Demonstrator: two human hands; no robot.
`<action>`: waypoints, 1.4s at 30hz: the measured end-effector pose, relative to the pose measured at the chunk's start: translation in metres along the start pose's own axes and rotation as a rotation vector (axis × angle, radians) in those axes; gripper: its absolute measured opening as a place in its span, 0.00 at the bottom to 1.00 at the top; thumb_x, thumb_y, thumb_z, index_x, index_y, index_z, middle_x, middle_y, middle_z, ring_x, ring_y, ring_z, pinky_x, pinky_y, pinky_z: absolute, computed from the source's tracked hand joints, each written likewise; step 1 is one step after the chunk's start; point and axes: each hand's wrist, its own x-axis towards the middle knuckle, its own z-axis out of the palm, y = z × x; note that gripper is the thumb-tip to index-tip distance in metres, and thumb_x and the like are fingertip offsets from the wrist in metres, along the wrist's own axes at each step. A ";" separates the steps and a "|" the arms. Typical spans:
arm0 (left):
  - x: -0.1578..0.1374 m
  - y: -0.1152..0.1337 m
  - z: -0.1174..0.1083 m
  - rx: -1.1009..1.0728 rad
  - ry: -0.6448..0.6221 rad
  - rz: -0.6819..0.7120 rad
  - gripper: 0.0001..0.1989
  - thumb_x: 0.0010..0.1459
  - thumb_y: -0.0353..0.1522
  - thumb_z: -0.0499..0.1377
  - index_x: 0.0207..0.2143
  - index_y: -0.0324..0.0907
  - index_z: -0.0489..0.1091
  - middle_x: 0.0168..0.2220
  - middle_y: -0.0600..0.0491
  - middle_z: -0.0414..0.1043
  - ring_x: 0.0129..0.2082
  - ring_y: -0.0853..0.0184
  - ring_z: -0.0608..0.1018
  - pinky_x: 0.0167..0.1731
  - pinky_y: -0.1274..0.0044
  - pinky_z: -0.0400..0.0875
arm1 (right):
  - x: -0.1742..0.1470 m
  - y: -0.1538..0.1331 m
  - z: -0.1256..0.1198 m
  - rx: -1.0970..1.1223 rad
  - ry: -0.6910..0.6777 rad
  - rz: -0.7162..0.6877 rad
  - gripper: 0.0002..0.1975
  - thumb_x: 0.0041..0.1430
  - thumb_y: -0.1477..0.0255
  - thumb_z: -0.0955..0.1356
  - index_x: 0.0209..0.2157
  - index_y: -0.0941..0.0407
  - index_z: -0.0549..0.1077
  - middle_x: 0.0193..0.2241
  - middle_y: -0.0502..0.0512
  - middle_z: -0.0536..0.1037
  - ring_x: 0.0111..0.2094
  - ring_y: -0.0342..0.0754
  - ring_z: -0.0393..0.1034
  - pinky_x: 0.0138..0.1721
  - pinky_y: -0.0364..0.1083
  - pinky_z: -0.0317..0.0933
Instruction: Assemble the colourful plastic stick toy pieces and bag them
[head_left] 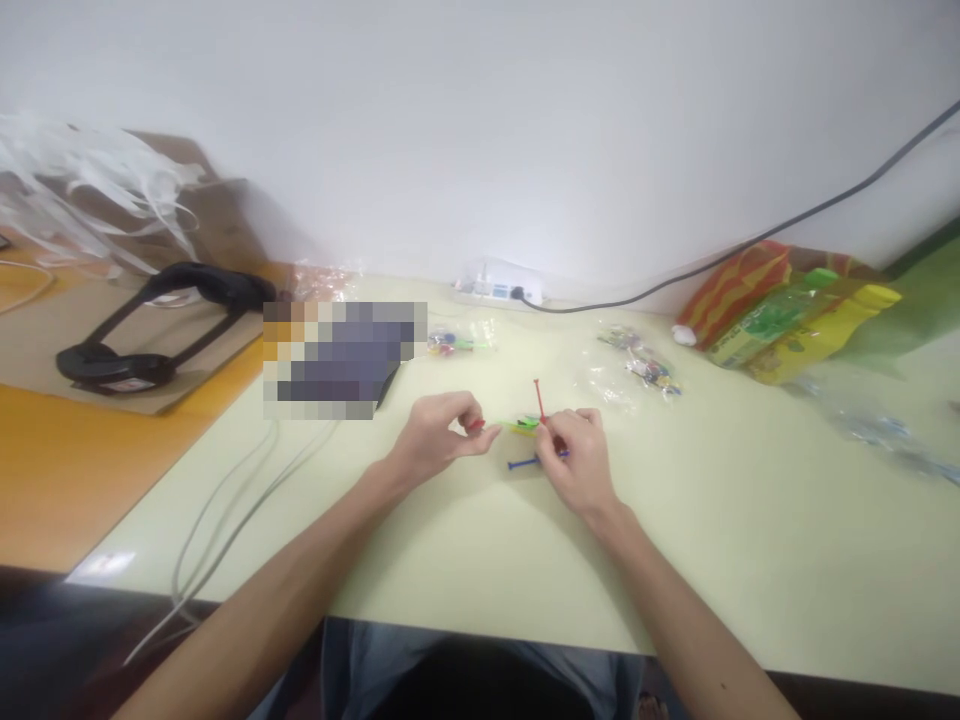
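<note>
Right grip (576, 460) pinched a thin, straight red rod (538, 398), flared end pointing far; left grip (442, 430) held a small red piece (477, 425); a slim blue rod (523, 463) pointed left.

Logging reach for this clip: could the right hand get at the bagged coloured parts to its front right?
Probably yes: the bagged parts lie beyond the right hand, and no solid obstacle shows between them. That hand seems to hold a red rod, so may need freeing first.

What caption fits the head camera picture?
Left hand with a red piece, right hand with a red stick.
</note>
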 end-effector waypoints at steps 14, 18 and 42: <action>0.001 -0.010 -0.004 -0.126 -0.021 -0.054 0.15 0.56 0.43 0.69 0.33 0.41 0.75 0.27 0.55 0.75 0.24 0.72 0.71 0.28 0.78 0.68 | -0.003 -0.003 0.012 -0.030 -0.035 -0.038 0.11 0.72 0.70 0.63 0.34 0.53 0.73 0.28 0.52 0.77 0.34 0.50 0.67 0.40 0.52 0.52; 0.001 -0.011 -0.003 -0.172 0.013 -0.012 0.08 0.59 0.37 0.68 0.37 0.42 0.78 0.37 0.50 0.78 0.32 0.69 0.78 0.35 0.76 0.75 | -0.002 -0.004 0.012 0.015 0.001 -0.002 0.07 0.72 0.70 0.64 0.39 0.53 0.73 0.31 0.52 0.79 0.34 0.50 0.69 0.41 0.52 0.53; 0.007 -0.005 -0.004 -0.030 0.161 -0.047 0.12 0.64 0.29 0.63 0.50 0.44 0.72 0.44 0.50 0.78 0.45 0.65 0.80 0.50 0.69 0.76 | 0.002 -0.018 0.008 -0.006 -0.054 0.149 0.10 0.70 0.68 0.66 0.33 0.53 0.74 0.33 0.51 0.81 0.39 0.50 0.70 0.48 0.52 0.51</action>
